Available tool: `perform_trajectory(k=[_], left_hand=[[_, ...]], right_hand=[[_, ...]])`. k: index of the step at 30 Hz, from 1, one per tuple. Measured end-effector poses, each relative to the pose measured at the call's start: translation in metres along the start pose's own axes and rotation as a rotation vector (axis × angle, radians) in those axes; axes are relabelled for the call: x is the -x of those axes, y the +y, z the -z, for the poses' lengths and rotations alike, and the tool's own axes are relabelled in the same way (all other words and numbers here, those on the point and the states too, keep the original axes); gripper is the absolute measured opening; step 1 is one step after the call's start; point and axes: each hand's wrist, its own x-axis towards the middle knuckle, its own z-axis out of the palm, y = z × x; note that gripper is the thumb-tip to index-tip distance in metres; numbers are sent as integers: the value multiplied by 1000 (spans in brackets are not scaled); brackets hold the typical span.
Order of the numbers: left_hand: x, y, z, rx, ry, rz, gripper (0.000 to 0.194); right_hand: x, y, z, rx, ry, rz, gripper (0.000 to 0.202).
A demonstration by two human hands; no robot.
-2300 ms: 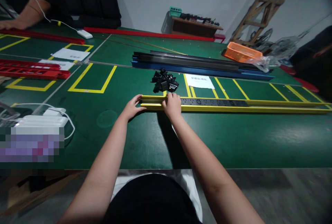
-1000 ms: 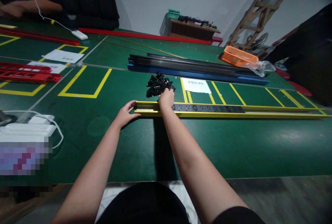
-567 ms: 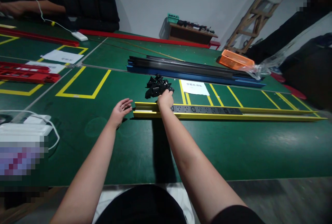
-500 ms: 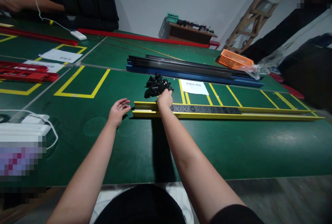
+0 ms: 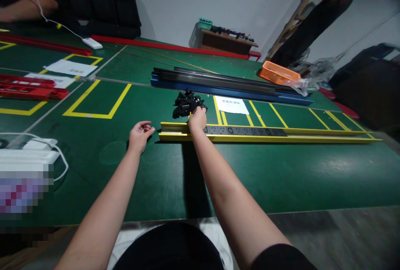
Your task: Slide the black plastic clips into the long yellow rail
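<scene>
My left hand is over the green table, just off the left end of a long yellow channel rail. Its fingers are loosely curled and apart, with nothing in them. My right hand reaches across the rail to the near edge of a small heap of black parts. Its fingers are bent in against the heap, and whatever they grip is hidden. Inside the rail lies a strip of black socket modules; my right forearm covers part of the rail and strip.
Blue and black rails lie behind the heap, near a printed paper sheet. An orange basket stands at the back right. Red rails and a white device with a cable are left. Other people are at the back.
The view has shifted slightly. My left fingers have curled in a little. My right hand stays at the black heap. The person at the back right has moved.
</scene>
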Motion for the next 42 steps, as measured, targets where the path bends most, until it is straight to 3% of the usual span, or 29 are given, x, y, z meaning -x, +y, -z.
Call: perform_trajectory(k=[7,11,16,19,22,26,33,39,42], left_hand=[[0,-2,0,-5,5,-5,40],[-1,-3,0,-2,27,-40,36],[-1,16,-9,-120,24,-95,37],[-4,38,-26,-173,9,-135,40],[-8,59,-48,-145,-75,-172,46],[-10,68,-68,-126,-132,-199,46],[-7,52,-67,-21,-140,-102,47],[1,51,-72,110,-93,-91,54],[4,48,-75,112,-118,-57,47]], right_hand=[[0,1,-1,-7,-2,28,18],[-1,3,2,-75,74,90,15],[4,1,12,-281,182,196,11],[12,-8,15,-497,103,284,21],[21,-22,16,-854,-84,410,35],[27,-33,20,-1183,-278,525,39],[26,-24,27,-1201,-452,557,36],[29,-21,16,-1225,-377,493,34],[32,-24,8,-1199,-346,483,33]])
